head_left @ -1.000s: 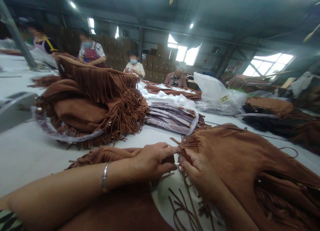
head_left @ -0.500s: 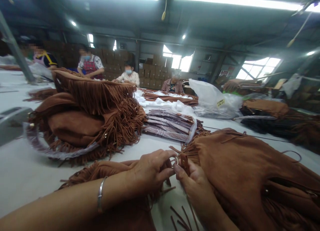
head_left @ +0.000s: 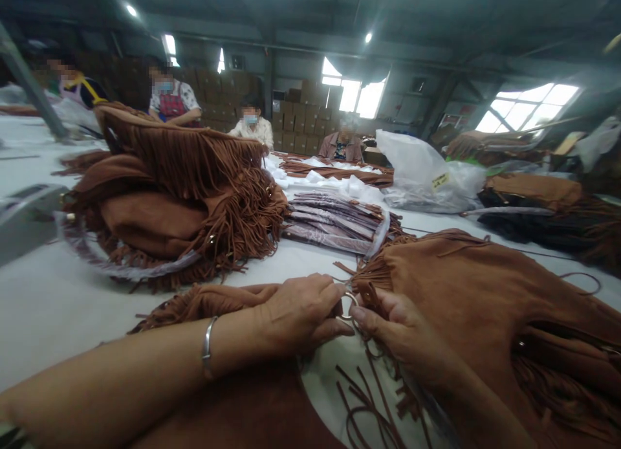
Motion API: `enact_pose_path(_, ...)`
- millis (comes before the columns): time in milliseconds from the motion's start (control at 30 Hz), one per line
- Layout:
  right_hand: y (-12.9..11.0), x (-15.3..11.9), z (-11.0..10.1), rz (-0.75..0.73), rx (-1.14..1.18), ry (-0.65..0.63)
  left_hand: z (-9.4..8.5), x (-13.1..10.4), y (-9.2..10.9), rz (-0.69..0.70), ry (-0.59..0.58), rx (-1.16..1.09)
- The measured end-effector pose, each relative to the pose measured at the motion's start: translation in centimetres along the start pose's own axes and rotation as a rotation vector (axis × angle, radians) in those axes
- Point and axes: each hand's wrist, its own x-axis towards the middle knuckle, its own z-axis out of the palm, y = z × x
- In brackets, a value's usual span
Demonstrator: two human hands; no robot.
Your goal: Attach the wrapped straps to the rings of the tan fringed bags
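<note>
A silvery metal ring (head_left: pixel 347 316) sits between my two hands over the white table. My left hand (head_left: pixel 303 313) pinches the ring's left side, its fingertips closed beside a bit of brown leather. My right hand (head_left: pixel 388 316) is closed round a brown leather strap end (head_left: pixel 369 296) with a small metal stud, its thumb against the ring's right side. To the right lies a brown suede fringed bag (head_left: pixel 451 287), partly behind my right forearm. More brown suede (head_left: pixel 233 397) spreads under my left forearm. Thin brown cords (head_left: pixel 363 404) lie loose below my hands.
Stacked fringed bags (head_left: pixel 160 209) rise at the left, one handle wrapped in plastic. A bundle of plastic-wrapped straps (head_left: pixel 330 222) lies ahead, with a translucent plastic bag (head_left: pixel 422 177) behind it. Several co-workers sit or stand across the table, before piled cartons (head_left: pixel 301 116).
The view has tilted down and shifted slightly, so the table's contents appear higher. My hands stay together at the ring, which now shows more fully between them.
</note>
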Motion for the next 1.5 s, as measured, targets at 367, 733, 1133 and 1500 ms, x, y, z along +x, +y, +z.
enact_pose_path(367,0.0,-0.2,-0.9,0.082,-0.143,-0.055,0.2,-0.4,-1.0,0.209,0.110,-0.047)
enact_pose_path(733,0.3,0.4,-1.4,0.155,-0.090,-0.055,0.4,-0.4,-1.6,0.334,0.118,-0.023)
enact_pose_path(1133,1.1,0.8,-1.7,0.191,-0.107,-0.100,0.2,-0.7,-1.8,0.409,0.028,-0.023)
enact_pose_path(1500,0.8,0.7,-1.3,0.161,-0.077,-0.078,0.2,-0.6,-1.7,0.434,0.054,-0.040)
